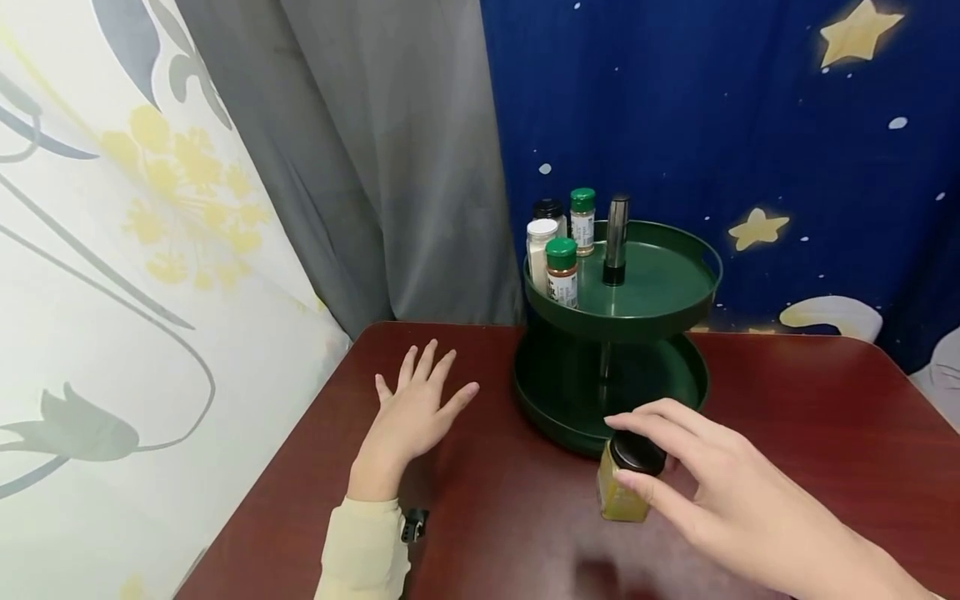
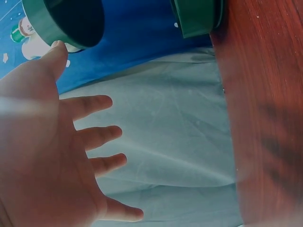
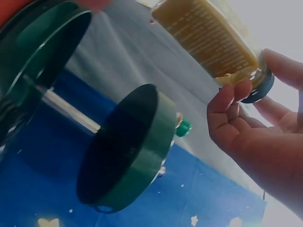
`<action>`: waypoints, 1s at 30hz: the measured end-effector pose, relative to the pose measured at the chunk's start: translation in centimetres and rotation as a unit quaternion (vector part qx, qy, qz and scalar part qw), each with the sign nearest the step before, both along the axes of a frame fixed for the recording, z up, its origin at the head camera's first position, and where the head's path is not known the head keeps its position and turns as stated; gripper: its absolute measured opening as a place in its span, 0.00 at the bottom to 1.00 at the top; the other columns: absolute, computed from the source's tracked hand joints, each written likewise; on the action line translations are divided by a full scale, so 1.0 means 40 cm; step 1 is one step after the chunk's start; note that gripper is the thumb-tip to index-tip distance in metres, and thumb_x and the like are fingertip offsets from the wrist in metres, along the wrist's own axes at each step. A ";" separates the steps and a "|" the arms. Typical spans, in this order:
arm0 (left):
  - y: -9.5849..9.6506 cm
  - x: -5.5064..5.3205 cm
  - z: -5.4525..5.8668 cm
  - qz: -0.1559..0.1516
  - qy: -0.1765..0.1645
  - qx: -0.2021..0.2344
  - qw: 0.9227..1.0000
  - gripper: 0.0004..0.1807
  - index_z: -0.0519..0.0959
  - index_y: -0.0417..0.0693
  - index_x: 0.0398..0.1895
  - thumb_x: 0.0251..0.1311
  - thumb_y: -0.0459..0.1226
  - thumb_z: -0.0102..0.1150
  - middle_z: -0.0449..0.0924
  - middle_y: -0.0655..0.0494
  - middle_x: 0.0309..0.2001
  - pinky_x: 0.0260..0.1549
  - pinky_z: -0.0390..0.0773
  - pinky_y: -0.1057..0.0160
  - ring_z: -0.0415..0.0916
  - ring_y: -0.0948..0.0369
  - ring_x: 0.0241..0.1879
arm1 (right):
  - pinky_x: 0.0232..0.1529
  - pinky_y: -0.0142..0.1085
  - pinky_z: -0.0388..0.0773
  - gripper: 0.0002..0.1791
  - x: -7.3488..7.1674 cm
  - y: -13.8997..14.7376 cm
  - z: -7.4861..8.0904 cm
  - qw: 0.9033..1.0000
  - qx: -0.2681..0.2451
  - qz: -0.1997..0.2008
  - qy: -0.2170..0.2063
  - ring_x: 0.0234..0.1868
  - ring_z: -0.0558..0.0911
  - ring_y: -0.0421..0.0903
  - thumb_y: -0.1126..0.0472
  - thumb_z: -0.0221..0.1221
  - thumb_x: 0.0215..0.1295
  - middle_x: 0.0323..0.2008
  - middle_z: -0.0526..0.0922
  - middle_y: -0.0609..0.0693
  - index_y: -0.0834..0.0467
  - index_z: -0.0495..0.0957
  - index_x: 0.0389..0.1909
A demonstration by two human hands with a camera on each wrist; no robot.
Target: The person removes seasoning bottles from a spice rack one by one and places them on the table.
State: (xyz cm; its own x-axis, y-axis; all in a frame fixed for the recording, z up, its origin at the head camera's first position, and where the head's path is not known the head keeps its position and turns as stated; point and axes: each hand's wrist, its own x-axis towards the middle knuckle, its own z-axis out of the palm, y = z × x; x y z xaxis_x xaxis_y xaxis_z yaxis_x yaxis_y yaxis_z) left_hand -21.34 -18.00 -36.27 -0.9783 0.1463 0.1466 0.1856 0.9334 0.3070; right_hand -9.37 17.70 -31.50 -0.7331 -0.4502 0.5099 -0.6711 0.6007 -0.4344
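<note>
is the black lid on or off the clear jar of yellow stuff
On: the round black lid caps the clear jar of yellow contents held in the right hand.

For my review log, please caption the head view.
Right hand grips a black-lidded jar before a green tiered stand holding bottles; left hand spread wide.

Left hand: fingers spread, grey curtain behind. Green tray beyond thumb, green-capped bottle by it. Red-brown surface down right side.
</note>
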 end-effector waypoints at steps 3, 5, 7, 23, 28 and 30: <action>0.003 0.001 0.008 0.000 -0.001 -0.003 1.000 0.45 0.56 0.58 0.87 0.76 0.69 0.44 0.43 0.50 0.89 0.73 0.35 0.15 0.35 0.42 0.88 | 0.26 0.20 0.71 0.29 -0.012 0.008 -0.008 0.999 0.011 -0.018 0.027 0.33 0.73 0.24 0.59 0.75 0.64 0.55 0.81 0.35 0.40 0.80 0.64; 0.006 0.002 0.007 0.000 -0.003 -0.003 1.000 0.45 0.56 0.58 0.87 0.76 0.69 0.44 0.43 0.50 0.89 0.73 0.35 0.15 0.35 0.42 0.88 | 0.27 0.21 0.72 0.27 -0.019 0.015 -0.018 0.999 0.020 -0.035 0.029 0.33 0.73 0.24 0.59 0.75 0.64 0.54 0.82 0.35 0.42 0.81 0.63; 0.010 0.004 0.003 0.000 -0.006 -0.002 1.000 0.45 0.56 0.58 0.87 0.76 0.69 0.44 0.43 0.51 0.89 0.73 0.35 0.15 0.34 0.43 0.88 | 0.30 0.24 0.75 0.26 -0.027 0.021 -0.033 0.998 0.030 -0.051 0.020 0.33 0.73 0.24 0.59 0.75 0.64 0.54 0.83 0.35 0.42 0.82 0.62; 0.032 0.009 -0.005 0.002 -0.008 -0.006 1.000 0.45 0.58 0.60 0.86 0.74 0.69 0.46 0.43 0.52 0.89 0.73 0.35 0.16 0.35 0.44 0.88 | 0.36 0.28 0.81 0.20 -0.071 0.050 -0.134 0.989 0.091 -0.068 -0.099 0.39 0.77 0.26 0.51 0.76 0.63 0.47 0.83 0.35 0.43 0.83 0.54; 0.036 0.010 -0.016 -0.001 -0.006 -0.012 1.000 0.44 0.58 0.60 0.86 0.74 0.69 0.46 0.44 0.52 0.89 0.73 0.37 0.15 0.36 0.44 0.88 | 0.35 0.29 0.80 0.21 -0.079 0.056 -0.155 0.986 0.117 -0.058 -0.102 0.37 0.77 0.27 0.49 0.76 0.62 0.47 0.84 0.36 0.45 0.83 0.54; 0.037 0.010 -0.019 -0.001 -0.004 -0.011 1.000 0.44 0.59 0.60 0.86 0.74 0.69 0.46 0.45 0.52 0.89 0.73 0.38 0.16 0.36 0.44 0.88 | 0.35 0.29 0.81 0.21 -0.083 0.058 -0.159 0.985 0.123 -0.049 -0.113 0.37 0.78 0.27 0.49 0.75 0.63 0.47 0.84 0.37 0.46 0.83 0.54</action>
